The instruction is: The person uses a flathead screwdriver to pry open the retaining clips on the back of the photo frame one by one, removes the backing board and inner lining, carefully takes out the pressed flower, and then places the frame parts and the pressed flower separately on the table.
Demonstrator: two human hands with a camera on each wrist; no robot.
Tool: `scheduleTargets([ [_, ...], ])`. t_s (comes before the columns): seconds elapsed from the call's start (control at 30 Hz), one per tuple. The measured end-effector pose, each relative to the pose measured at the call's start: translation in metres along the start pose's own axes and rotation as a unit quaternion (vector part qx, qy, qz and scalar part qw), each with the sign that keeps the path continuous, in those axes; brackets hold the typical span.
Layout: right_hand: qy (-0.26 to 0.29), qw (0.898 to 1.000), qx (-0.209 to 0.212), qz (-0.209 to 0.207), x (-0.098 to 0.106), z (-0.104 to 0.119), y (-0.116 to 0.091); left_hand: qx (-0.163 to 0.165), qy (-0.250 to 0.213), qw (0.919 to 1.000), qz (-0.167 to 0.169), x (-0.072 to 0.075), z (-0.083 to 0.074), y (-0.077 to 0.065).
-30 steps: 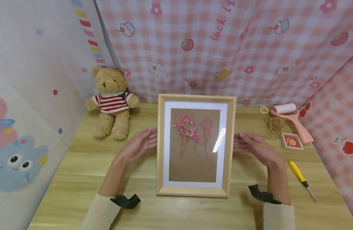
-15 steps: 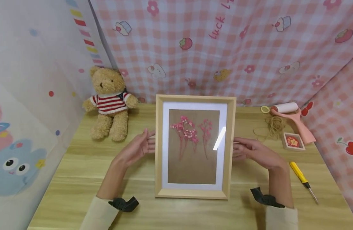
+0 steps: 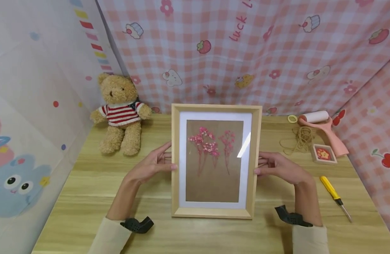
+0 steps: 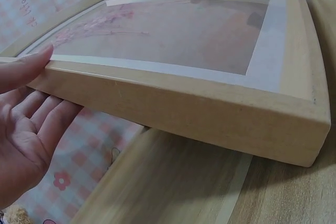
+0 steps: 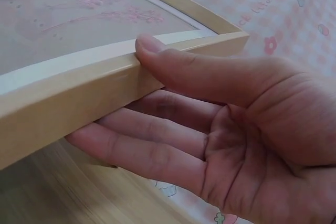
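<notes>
A light wooden picture frame [image 3: 213, 213] stands leaning back in the middle of the table, its white mat around pink dried flowers [image 3: 203, 138] on brown. My left hand [image 3: 150, 166] grips the frame's left side, thumb on the front face and fingers behind. On the opposite side my right hand [image 3: 283, 170] holds it the same way. In the left wrist view the thumb [image 4: 31, 66] lies over the frame's edge, fingers under the back. The right wrist view shows the thumb [image 5: 157, 51] on the front rim and several fingers [image 5: 142, 145] against the back, fingertips hidden.
A teddy bear [image 3: 120, 113] in a striped sweater sits at the back left. To the right lie a pink-handled lint roller [image 3: 329, 135], twine [image 3: 302, 138], a yellow ring [image 3: 292, 119], a small framed box [image 3: 323, 154] and a yellow screwdriver [image 3: 331, 190]. Patterned cloth hangs behind.
Both thumbs have come forward onto the frame's front sides, so the hands now grip it; before, the fingers only reached behind its edges. The frame has barely moved.
</notes>
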State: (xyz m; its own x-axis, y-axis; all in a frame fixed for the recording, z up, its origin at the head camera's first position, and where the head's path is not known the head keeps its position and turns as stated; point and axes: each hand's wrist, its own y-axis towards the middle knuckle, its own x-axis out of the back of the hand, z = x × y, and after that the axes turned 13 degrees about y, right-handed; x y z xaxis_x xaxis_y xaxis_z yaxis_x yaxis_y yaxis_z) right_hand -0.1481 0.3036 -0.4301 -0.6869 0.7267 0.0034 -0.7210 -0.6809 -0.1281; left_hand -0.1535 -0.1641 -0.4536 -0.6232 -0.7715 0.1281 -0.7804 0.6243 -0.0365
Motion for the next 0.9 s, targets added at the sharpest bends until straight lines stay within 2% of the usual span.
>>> scheduleTargets([
  [0.17,0.008,1.000,0.020,0.006,0.000,0.000,0.000,-0.020,0.023,0.9995,-0.008,-0.001,-0.002,0.000],
  [0.4,0.014,0.999,0.048,-0.004,-0.003,0.002,0.000,-0.028,0.088,0.9951,-0.036,-0.002,-0.007,-0.003],
  [0.67,-0.038,0.994,0.098,-0.038,-0.007,0.011,-0.007,-0.063,0.120,0.9893,-0.053,-0.008,-0.016,-0.005],
  [0.9,-0.063,0.987,0.141,-0.036,-0.011,0.018,-0.009,-0.062,0.166,0.9809,-0.079,-0.009,-0.023,-0.010],
])
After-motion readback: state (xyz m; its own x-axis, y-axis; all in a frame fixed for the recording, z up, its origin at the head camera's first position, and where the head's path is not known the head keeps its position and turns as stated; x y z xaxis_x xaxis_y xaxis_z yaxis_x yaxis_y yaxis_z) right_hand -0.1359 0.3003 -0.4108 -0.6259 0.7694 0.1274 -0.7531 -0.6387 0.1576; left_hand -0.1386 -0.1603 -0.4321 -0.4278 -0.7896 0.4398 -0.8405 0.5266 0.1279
